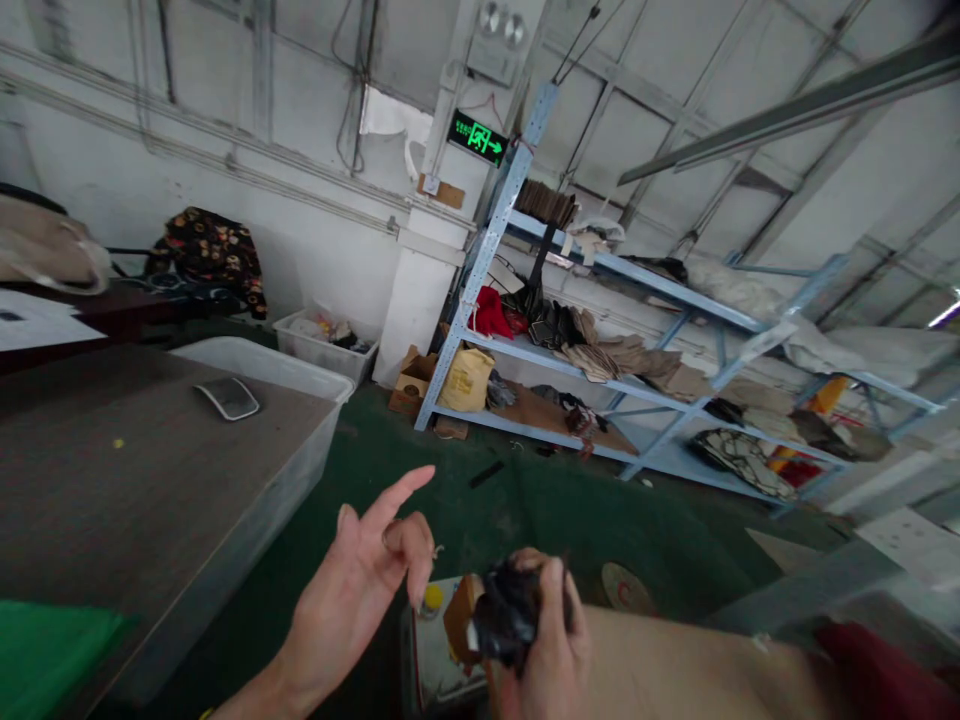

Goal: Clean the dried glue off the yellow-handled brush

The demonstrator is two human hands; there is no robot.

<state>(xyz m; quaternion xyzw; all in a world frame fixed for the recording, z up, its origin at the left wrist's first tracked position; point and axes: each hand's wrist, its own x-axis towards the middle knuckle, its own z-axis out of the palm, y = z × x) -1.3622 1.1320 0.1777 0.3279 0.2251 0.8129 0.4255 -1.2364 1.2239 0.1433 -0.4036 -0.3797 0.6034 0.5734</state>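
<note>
My left hand [367,580] is raised near the bottom middle, its index finger stretched out and the other fingers loosely bent. Nothing is held in it, and a ring shows on one finger. To its right, my right hand [556,640] is wrapped round a crumpled, shiny black bundle [508,612]; blur hides exactly what kind of thing it is. Beneath the hands sits a light-coloured box or tray [442,680] with a yellow-capped container [432,600] in it. A tan work surface [667,660] extends to the right of my right hand.
A brown-topped table [187,480] with a pale raised rim stands at left, bearing a grey curved object [227,398] and green cloth [56,650]. Blue metal shelving [480,250] full of fabric stands ahead. Beside it are a cardboard box [411,382] and a white bin [322,345].
</note>
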